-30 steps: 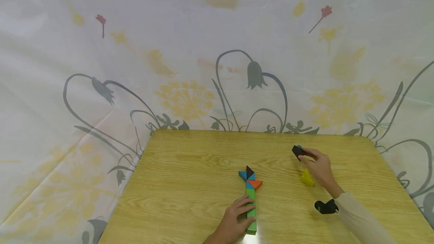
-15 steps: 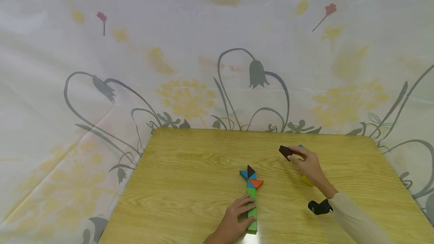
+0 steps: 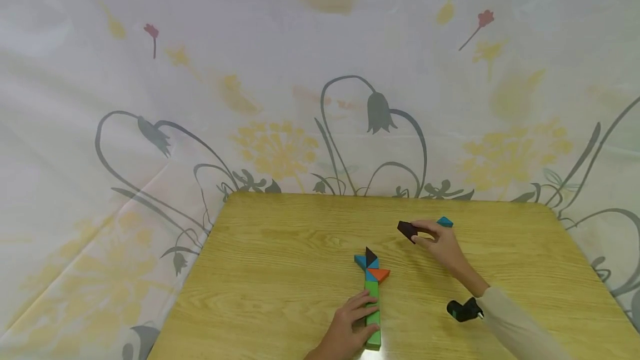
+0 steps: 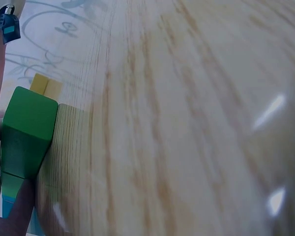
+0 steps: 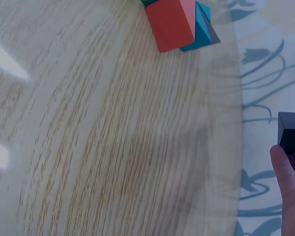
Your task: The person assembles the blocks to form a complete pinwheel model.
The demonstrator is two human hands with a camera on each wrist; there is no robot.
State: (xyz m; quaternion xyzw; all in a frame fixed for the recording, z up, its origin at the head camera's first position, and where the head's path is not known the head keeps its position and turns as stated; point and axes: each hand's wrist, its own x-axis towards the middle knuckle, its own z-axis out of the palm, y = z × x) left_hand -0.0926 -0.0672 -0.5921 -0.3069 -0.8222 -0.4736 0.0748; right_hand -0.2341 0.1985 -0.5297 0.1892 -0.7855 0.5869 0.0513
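My left hand holds a row of green blocks on the table, its thumb and fingers against their sides. Beyond the green end, blue pieces, an orange triangular block and a dark brown triangle continue the row, fanning outward. My right hand pinches a dark brown block between thumb and fingers, to the right of the row's far end. In the right wrist view, that dark block shows at the right edge, partly cut off.
A blue block lies behind my right hand. In the left wrist view a yellow block shows past the green ones; my right hand hides it from the head view. A small black device is at my right sleeve. A flower-patterned sheet borders the table.
My right hand has moved left with the dark brown block, nearer the row, uncovering the blue block and covering the yellow one. My left hand has stayed on the green blocks.
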